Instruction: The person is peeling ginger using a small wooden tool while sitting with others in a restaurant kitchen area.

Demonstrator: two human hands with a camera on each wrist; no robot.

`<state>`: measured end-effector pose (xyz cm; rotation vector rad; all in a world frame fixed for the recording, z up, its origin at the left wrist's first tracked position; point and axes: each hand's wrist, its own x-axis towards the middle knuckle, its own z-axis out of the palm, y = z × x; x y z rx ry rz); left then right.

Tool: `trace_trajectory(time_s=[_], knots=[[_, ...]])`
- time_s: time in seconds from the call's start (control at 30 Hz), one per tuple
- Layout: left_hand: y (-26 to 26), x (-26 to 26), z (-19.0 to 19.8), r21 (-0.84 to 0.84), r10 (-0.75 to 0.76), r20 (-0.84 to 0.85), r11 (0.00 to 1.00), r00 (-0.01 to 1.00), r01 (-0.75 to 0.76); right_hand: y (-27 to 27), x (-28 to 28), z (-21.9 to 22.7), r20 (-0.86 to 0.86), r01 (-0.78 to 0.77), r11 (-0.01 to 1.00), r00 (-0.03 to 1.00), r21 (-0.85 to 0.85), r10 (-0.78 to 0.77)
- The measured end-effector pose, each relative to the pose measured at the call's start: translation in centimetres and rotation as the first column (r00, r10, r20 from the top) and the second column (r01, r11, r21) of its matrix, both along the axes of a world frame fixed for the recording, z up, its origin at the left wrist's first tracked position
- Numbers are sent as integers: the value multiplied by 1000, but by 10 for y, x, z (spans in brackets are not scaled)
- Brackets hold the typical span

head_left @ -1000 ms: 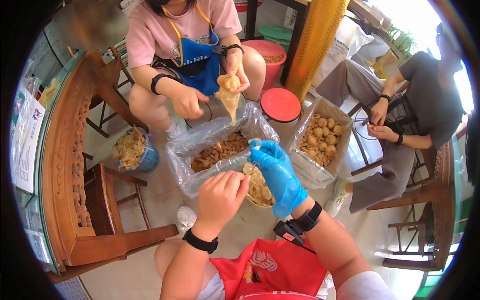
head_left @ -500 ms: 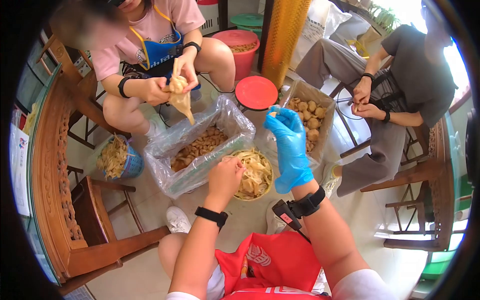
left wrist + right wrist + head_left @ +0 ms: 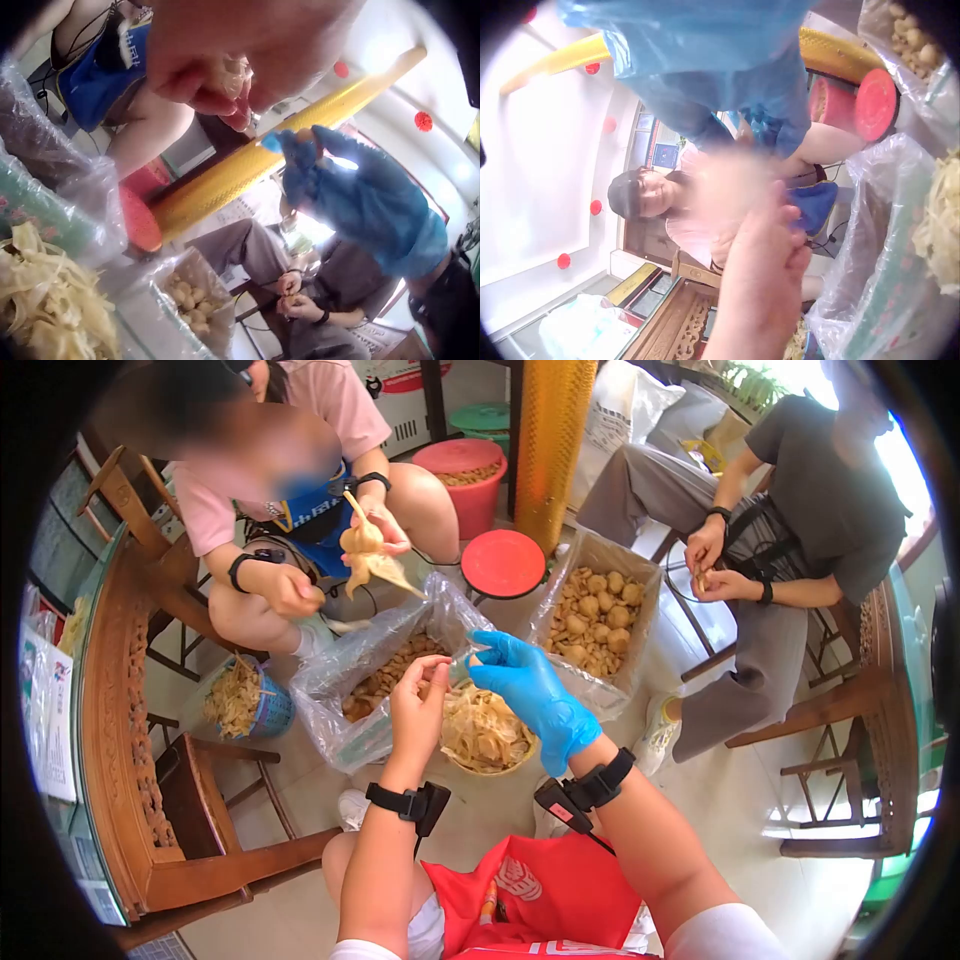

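Note:
My bare left hand is raised at the left side of a heap of pale peels. In the left wrist view its thumb and fingers pinch a pale, glossy scrap. To its right, in a blue glove, my right hand holds a small light-brown piece between thumb and fingertips. A short gap separates the two hands. Behind them stands a plastic-lined crate with brown pieces inside.
Another lined box holds round brown tubers. Behind lies a red round lid. Opposite, a person holds a pale bulb with long skin; another sits at right. A blue basket of peels stands left, near a wooden chair.
My hands were close together, then parted, the left lowering over the peels. Now the left has risen and the right has come leftward and down towards it. The person opposite moved one hand off the bulb.

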<state>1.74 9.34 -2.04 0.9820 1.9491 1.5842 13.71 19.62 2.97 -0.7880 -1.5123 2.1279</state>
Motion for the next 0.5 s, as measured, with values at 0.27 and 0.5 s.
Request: trace_trajectory(time_s=[0.27, 0.5], knots=[[-32, -5, 34, 31, -131, 299, 991, 945, 128, -37, -15, 0, -19, 94, 962, 996, 255, -93], [-56, -31, 35, -8, -119, 346, 992, 931, 129, -54, -35, -6, 71, 16, 848, 995, 530, -63]])
